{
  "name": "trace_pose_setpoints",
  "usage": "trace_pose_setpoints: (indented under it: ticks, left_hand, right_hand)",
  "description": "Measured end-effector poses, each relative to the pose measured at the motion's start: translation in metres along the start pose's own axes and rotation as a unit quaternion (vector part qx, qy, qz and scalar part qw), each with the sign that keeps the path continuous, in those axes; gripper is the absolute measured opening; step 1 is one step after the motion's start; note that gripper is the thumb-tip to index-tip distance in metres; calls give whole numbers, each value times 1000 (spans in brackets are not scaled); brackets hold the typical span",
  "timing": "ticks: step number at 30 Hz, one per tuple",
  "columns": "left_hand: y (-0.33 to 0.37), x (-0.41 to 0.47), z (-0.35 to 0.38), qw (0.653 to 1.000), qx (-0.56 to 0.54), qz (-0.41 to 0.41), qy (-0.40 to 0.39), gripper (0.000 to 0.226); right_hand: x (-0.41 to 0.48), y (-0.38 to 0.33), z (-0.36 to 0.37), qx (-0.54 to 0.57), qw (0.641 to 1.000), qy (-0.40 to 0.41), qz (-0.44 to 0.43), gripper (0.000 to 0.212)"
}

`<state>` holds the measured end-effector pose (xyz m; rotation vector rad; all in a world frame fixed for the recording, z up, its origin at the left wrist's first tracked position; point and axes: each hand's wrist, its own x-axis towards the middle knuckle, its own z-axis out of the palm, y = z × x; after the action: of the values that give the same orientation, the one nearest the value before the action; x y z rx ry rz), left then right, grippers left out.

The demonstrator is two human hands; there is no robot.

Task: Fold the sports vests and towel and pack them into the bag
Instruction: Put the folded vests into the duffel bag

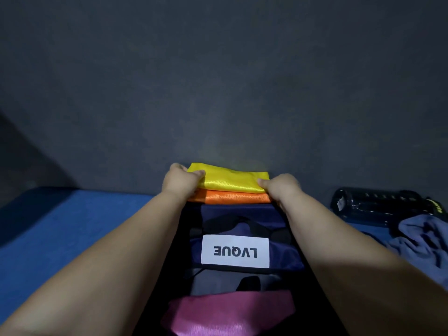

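bag: dark navy, white LVQUE label, lying flat
yellow vest: folded, shiny, on the orange vest
orange vest: folded, at the bag's far end
pink vest: shiny, at the bag's near end
towel: grey-blue, crumpled, right of the bag

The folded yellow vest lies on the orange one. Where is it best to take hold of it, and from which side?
Grip the yellow vest at its two short ends, one hand coming in from each side, thumb on top, as the left hand and right hand hold it now. It is a wide, flat, shiny fold, so pinching both ends should keep the layers together.
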<state>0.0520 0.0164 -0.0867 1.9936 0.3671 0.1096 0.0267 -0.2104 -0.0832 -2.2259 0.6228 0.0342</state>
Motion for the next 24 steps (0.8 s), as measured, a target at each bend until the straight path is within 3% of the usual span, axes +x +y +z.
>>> trace_pose_setpoints:
  ticks: [4, 8, 12, 14, 17, 21, 24]
  left_hand:
    - [8, -11, -4, 998, -44, 25, 33, 37]
    - [20, -30, -17, 990, -113, 68, 45, 41]
    - [18, -58, -40, 980, -174, 98, -13, 46]
    - [12, -76, -55, 977, -168, 113, -63, 43]
    - [-6, -109, -72, 975, -114, 132, -134, 30]
    - [-40, -139, -77, 974, 17, 154, -163, 25]
    - [-60, -150, -75, 963, 110, 177, -174, 29]
  right_hand:
    - [-11, -8, -3, -22, 998, 40, -31, 44]
    - [-27, -11, -11, 93, 990, 76, -78, 32]
    - [-49, 1, -21, 208, 966, 78, -136, 16]
    - [-63, 11, -26, 269, 950, 47, -150, 21]
    - [-90, 35, -30, 317, 937, 3, -148, 34]
    - [-126, 69, -23, 280, 949, -74, -120, 61]
    - [-148, 82, -18, 177, 970, -97, -136, 53]
